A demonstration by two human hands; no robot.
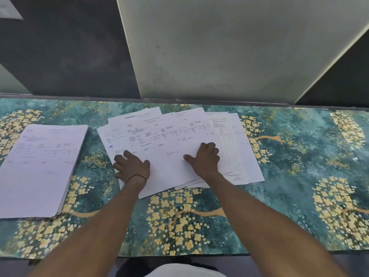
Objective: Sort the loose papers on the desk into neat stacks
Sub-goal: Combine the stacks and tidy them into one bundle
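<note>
Loose papers [175, 140] fanned mid-desk under both hands. Squared stack [40, 168] well left of left hand [132, 166]. Left hand flat, fingers spread, on pile's left edge. Right hand [203, 158] flat, gripping nothing, pressing top sheet. Floral desk cover [299, 176] beneath.

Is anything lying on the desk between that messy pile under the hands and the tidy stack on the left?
Nothing visible. Only bare floral desk cover separates the fanned pile from the neat stack. Both hands, left and right, rest flat on the pile.
</note>
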